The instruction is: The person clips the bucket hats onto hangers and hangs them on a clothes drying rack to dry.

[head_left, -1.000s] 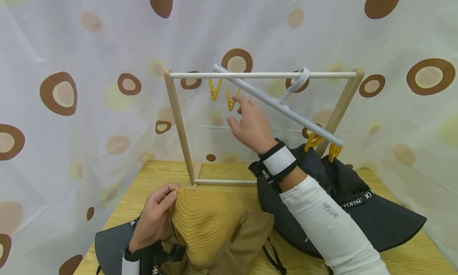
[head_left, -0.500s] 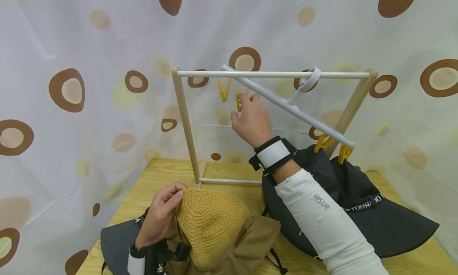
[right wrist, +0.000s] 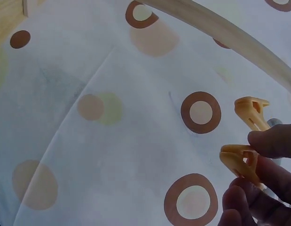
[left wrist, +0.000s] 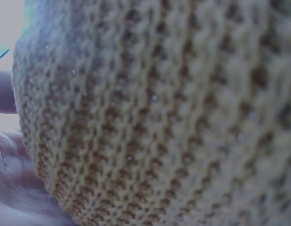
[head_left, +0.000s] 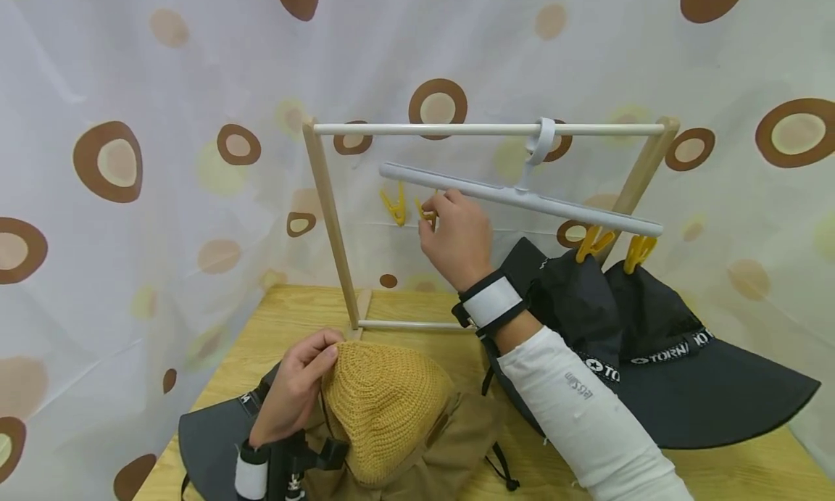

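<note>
My left hand (head_left: 293, 388) pinches the edge of a mustard-yellow knit beanie (head_left: 388, 407) low in the head view; its ribbed knit (left wrist: 145, 117) fills the left wrist view. Higher up, my right hand (head_left: 459, 236) pinches a yellow clip (right wrist: 239, 162) between thumb and fingers, under the left part of a pale grey hanger (head_left: 483, 191). Beside it, a second yellow clip (head_left: 394, 207) hangs nearer the hanger's left end. Two yellow clips at the hanger's right end hold a black wide-brimmed hat (head_left: 711, 396), whose near side is partly behind my right sleeve.
The hanger hooks over the white top bar (head_left: 424, 130) of a wood-sided rack (head_left: 333, 233) on the wooden table (head_left: 287, 305). A brown fabric item (head_left: 472, 428) with a black cord lies under the beanie. A dark brim (head_left: 212, 439) shows left of it. Behind hangs a patterned curtain (head_left: 183, 269).
My right hand has taken hold of the clip and lowered it. The hanger's left end has come down and its right end has risen, lifting the black hat slightly. The left hand stays on the beanie.
</note>
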Available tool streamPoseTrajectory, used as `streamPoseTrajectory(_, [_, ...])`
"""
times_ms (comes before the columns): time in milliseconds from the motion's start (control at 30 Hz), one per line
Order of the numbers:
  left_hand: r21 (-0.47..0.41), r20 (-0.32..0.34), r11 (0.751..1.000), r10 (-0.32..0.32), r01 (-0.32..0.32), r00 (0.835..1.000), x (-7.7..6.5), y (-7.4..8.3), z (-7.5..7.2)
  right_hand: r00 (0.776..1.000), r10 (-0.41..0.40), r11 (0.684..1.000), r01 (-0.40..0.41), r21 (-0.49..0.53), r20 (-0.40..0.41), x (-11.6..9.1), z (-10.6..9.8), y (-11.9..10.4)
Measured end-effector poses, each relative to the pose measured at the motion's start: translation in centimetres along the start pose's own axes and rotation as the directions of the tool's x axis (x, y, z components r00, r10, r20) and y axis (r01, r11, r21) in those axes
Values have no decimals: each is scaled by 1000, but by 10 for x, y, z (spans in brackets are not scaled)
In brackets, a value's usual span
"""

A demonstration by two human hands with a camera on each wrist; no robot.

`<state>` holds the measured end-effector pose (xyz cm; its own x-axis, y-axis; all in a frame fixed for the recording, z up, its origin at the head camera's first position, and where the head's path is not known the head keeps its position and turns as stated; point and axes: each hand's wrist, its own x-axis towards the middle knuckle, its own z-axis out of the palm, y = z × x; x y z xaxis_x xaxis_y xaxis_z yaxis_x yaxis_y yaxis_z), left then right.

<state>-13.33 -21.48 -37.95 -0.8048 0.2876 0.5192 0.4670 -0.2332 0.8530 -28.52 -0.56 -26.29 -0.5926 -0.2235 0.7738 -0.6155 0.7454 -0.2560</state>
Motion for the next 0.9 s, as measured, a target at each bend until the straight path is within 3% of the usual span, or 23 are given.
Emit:
streamPoseTrajectory(167, [1, 1, 1000, -7, 7, 1000, -1, -3, -2, 1000, -3, 1000, 3, 4, -12, -10, 7, -4])
streamPoseTrajectory(367, [2, 5, 1000, -30, 30, 1000, 0, -9, -5, 999, 25, 995, -23, 102, -25, -19, 13, -5])
streamPoseTrajectory(567, [34, 1, 996, -78, 78, 997, 0, -12, -5, 996, 87, 968, -77, 238, -29, -25, 20, -1])
streamPoseTrajectory(767, [59, -9, 992, -115, 115, 993, 0, -15, -4, 990, 137, 949, -124, 289, -27, -29, 20, -5])
streamPoseTrajectory(900, [62, -15, 990, -130, 130, 991, -1, -15, -4, 977, 214, 918, -201, 342, 0, -29, 17, -8])
